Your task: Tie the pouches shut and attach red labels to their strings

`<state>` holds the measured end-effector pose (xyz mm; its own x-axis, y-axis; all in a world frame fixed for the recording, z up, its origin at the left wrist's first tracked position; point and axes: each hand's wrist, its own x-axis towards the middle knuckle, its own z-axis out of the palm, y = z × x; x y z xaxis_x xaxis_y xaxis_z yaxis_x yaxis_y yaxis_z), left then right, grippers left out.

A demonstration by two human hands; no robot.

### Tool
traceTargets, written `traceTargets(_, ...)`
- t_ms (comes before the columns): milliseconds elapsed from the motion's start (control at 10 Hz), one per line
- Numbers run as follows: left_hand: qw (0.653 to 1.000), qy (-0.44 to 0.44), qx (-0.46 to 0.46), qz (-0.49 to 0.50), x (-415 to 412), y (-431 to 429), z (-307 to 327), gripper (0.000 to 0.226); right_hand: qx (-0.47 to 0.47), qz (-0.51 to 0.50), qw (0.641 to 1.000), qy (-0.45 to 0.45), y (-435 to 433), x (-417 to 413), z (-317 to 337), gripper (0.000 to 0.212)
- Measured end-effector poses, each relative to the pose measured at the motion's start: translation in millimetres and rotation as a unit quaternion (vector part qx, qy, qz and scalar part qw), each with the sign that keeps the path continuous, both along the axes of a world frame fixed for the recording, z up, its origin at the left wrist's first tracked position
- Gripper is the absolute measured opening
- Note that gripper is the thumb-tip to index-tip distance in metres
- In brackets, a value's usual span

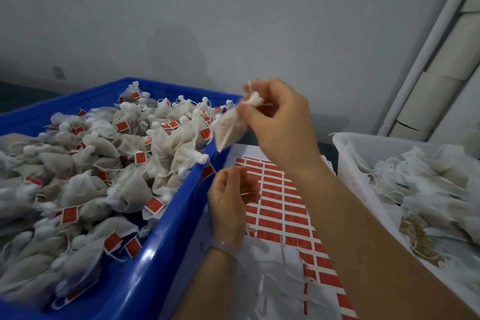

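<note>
My right hand (278, 122) is raised above the blue crate's right rim and pinches the gathered neck of a white mesh pouch (230, 126), which hangs down to the left. A thin white string runs from the pouch down toward my left hand (231, 202), whose fingers are curled and appear to pinch the string's end. Below both hands lies a sheet of red labels (283, 212) in rows. A blue crate (166, 236) on the left is heaped with tied pouches (109, 163) carrying red labels.
A translucent white bin (348, 163) at the right holds several untied pouches (426, 189). Loose white paper backing lies at the bottom centre. A grey wall stands behind, with a white pipe and cardboard at the far right.
</note>
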<state>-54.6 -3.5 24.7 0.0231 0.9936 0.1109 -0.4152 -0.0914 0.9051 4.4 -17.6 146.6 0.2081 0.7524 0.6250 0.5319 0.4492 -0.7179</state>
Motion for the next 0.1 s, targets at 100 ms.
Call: traceTargets(100, 1.0, 0.007, -0.001, -0.015, 0.3, -2.4, 3.5, 0.027, 0.01, 0.025, 1.0, 0.008, 28.7, -29.7, 9.1, 0.023)
